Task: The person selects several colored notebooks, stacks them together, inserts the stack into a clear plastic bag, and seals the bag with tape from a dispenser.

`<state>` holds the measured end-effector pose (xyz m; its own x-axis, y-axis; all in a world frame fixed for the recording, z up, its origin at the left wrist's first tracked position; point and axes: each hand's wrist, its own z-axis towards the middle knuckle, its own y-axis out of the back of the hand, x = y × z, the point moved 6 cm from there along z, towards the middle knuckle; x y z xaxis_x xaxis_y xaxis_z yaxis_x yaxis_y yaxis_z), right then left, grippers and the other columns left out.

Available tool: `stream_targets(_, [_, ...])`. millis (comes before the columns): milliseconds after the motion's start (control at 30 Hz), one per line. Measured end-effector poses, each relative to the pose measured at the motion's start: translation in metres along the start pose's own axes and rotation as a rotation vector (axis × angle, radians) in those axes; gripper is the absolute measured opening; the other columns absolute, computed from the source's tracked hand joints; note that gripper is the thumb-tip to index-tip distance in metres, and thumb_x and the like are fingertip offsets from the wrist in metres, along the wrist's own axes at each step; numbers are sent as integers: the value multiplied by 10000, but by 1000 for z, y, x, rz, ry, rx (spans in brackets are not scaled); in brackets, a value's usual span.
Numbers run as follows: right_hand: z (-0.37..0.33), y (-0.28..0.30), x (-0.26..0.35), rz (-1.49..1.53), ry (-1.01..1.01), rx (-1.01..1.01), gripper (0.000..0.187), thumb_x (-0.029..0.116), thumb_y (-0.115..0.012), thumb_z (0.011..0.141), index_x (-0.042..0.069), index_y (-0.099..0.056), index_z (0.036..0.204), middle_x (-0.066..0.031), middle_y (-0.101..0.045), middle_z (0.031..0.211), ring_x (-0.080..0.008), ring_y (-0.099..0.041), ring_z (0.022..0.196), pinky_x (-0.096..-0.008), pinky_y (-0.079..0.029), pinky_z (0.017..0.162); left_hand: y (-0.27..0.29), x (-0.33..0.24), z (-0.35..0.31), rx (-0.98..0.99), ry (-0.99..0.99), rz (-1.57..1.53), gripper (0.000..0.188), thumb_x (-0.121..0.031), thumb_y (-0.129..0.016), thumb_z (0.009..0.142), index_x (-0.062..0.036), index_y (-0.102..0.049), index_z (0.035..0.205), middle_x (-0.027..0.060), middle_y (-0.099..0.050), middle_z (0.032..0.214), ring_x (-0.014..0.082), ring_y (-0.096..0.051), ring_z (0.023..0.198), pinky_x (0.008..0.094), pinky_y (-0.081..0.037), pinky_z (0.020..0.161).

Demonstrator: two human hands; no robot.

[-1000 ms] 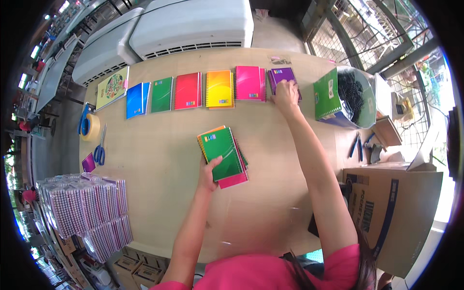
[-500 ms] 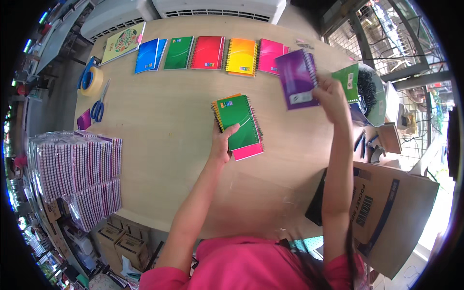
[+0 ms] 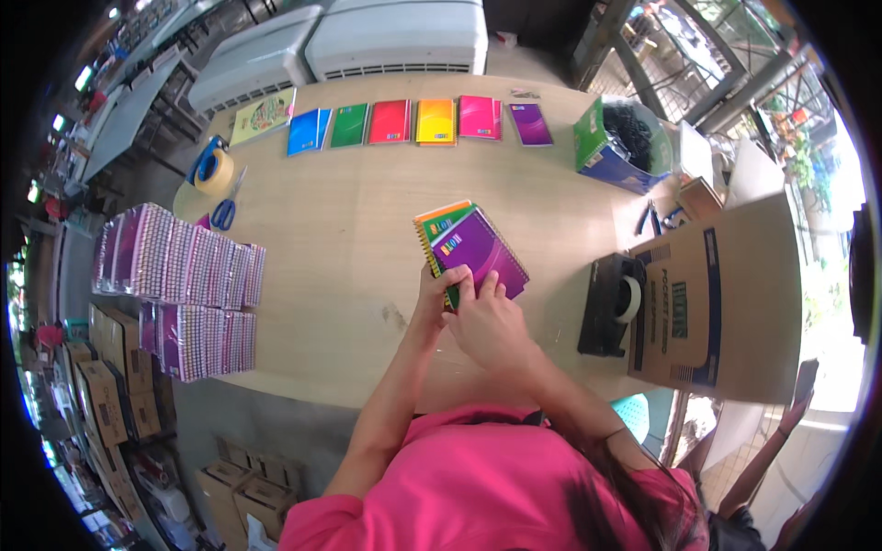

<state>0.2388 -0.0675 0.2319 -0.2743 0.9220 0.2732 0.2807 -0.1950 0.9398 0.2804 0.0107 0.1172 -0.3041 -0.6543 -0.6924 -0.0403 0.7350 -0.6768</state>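
Pink shirt [image 3: 469, 468] nearest; ahead, the right hand [image 3: 494, 320], loosely bent, touches the purple top notebook [image 3: 482, 253], its grip unclear. The left hand [image 3: 435, 294] clasps the notebook stack [image 3: 446, 223] over the table [image 3: 340, 248]. Beyond lies a coloured notebook row [image 3: 390, 119].

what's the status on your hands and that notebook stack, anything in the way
Left hand gripping the notebook stack. Right hand touching its purple top notebook. Black tape dispenser off to the right; nothing seen blocking either hand.
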Motion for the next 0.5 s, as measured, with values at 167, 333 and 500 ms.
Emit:
stream_targets(167, [-72,35,-101,986,-219,-508,673,529,-644,871,82,-529,1362,-267,-628,1136,-424,-634,1084,-472,-550,879,-34,-35,-39,105,-287,205,618,-122,-782,722,-3,-501,1259,95,-632,1115,210,-634,1010,349,-538,873])
stream_targets(333, [-90,-22,-106,2340,-62,838,662,397,-682,899,86,-414,1418,-177,-562,1326,-272,-635,1110,-453,-516,952,-110,-93,-115,889,-712,1249,810,-218,-857,584,-128,-531,1320,120,-586,1330,295,-569,1214,474,-442,1027])
stream_targets(500, [-91,-55,-91,2035,-31,694,701,207,-741,855,74,-382,1443,-151,-529,1377,-281,-603,1155,-460,-464,1038,-165,-76,-170,1140,-1374,1818,868,-165,-819,627,-155,-444,1410,121,-344,1533,332,-260,1438,616,-217,1124])
